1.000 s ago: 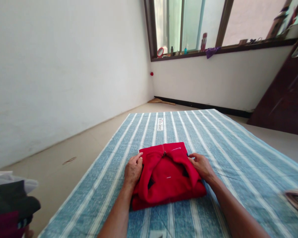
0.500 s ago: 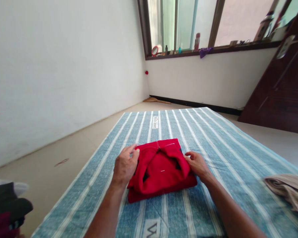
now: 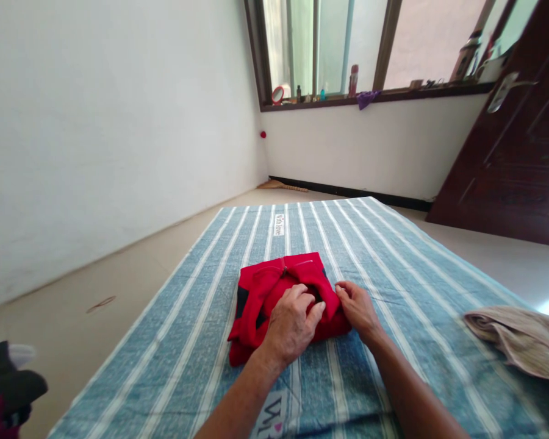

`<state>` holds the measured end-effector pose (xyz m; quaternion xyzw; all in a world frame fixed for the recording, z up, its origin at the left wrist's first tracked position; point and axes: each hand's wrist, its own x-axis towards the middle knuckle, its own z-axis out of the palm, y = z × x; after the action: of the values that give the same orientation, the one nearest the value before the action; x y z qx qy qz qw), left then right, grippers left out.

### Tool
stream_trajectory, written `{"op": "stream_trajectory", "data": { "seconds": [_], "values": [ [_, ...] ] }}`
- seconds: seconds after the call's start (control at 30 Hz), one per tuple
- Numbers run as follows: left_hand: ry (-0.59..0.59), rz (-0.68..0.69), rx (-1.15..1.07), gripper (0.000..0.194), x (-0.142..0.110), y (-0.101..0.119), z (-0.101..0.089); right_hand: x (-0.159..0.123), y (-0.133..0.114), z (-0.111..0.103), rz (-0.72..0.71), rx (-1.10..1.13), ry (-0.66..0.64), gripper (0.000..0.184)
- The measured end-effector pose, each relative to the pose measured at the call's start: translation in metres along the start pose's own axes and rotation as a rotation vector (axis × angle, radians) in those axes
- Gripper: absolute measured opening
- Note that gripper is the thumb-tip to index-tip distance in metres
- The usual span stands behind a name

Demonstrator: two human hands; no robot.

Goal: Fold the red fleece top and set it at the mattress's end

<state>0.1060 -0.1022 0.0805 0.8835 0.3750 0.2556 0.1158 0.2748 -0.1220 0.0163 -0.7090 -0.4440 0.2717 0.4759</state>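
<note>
A folded red jacket [image 3: 302,268] with a zip at its collar and dark patches at its side lies on the blue-and-white striped sheet [image 3: 201,280]. My left hand [image 3: 295,320] rests over the collar opening, fingers slightly bent and thumb apart, hiding the middle of the garment. At the right edge of the jacket, my right hand [image 3: 359,308] has thumb and forefinger pinched on the cloth.
A brown towel [image 3: 521,338] lies on the sheet at the right. Dark and maroon clothes [image 3: 9,378] are piled at the lower left. Bottles and a mirror [image 3: 278,94] stand on the windowsill. A dark red door [image 3: 503,158] stands at the right.
My left hand has moved from the jacket's left edge rightward onto the collar area. My right hand stays at the right edge. The view has shifted slightly.
</note>
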Motion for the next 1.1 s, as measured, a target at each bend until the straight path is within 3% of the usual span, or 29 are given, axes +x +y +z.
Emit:
{"op": "stream_trajectory", "data": {
  "seconds": [0.2, 0.37, 0.6, 1.1],
  "values": [
    [-0.014, 0.117, 0.111, 0.031, -0.011, 0.002, 0.01, -0.013, 0.0, 0.004, -0.037, 0.013, 0.082, 0.037],
    [-0.002, 0.242, 0.232, 0.02, -0.012, -0.001, 0.018, -0.018, -0.001, 0.008, -0.09, -0.011, 0.142, 0.034],
    [0.037, 0.45, 0.157, 0.03, -0.004, -0.014, 0.02, -0.01, 0.005, 0.011, -0.16, -0.041, 0.216, 0.028],
    [-0.061, 0.368, 0.077, 0.033, -0.01, -0.025, 0.025, -0.007, 0.008, 0.007, -0.214, -0.03, 0.193, 0.024]
  ]
}}
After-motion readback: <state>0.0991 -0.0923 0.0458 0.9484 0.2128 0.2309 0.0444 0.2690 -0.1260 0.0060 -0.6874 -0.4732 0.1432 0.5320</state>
